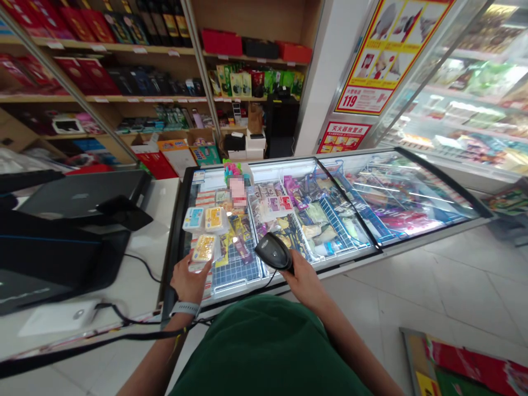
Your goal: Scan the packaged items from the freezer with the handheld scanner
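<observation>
Left hand (pixel 188 281) grips a yellow packaged item (pixel 203 248); right hand (pixel 303 278) grips the barcode scanner (pixel 273 251), at 3 o'clock of the item. Scanning appears under way; two packages (pixel 205 219) at 12 o'clock on the freezer lid (pixel 350 165) likely remain.

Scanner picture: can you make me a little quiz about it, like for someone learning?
1. True or false: the right hand holds a black barcode scanner.
2. What does the left hand hold up? A) a yellow packet in clear wrap B) a bottle C) a phone
3. Fill in: two more small packs rest on the glass lid of the ______.

Key: 1 true. 2 A, the yellow packet. 3 freezer.
</observation>
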Motion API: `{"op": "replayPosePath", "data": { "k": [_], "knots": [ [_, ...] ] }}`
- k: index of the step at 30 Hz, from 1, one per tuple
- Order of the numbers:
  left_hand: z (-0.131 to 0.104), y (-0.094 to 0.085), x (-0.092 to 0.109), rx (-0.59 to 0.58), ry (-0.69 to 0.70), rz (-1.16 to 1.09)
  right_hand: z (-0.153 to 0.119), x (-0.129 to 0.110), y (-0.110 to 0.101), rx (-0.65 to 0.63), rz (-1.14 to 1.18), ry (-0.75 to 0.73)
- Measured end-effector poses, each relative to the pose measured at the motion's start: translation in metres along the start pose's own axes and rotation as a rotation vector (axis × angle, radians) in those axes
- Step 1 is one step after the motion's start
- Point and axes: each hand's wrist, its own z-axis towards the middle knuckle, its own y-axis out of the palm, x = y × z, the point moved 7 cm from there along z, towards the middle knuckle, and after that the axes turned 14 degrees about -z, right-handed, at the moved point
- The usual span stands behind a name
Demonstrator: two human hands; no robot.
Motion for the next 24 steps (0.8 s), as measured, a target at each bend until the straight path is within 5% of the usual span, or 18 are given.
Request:
{"op": "replayPosePath", "data": {
  "k": [10, 24],
  "knots": [
    [0.005, 0.015, -0.018, -0.086, 0.035, -0.052, 0.000, 0.006, -0.001, -0.010, 0.008, 0.034],
    [0.020, 0.020, -0.012, -0.139, 0.013, 0.004, -0.001, 0.011, 0.000, -0.002, 0.002, 0.050]
  ]
}}
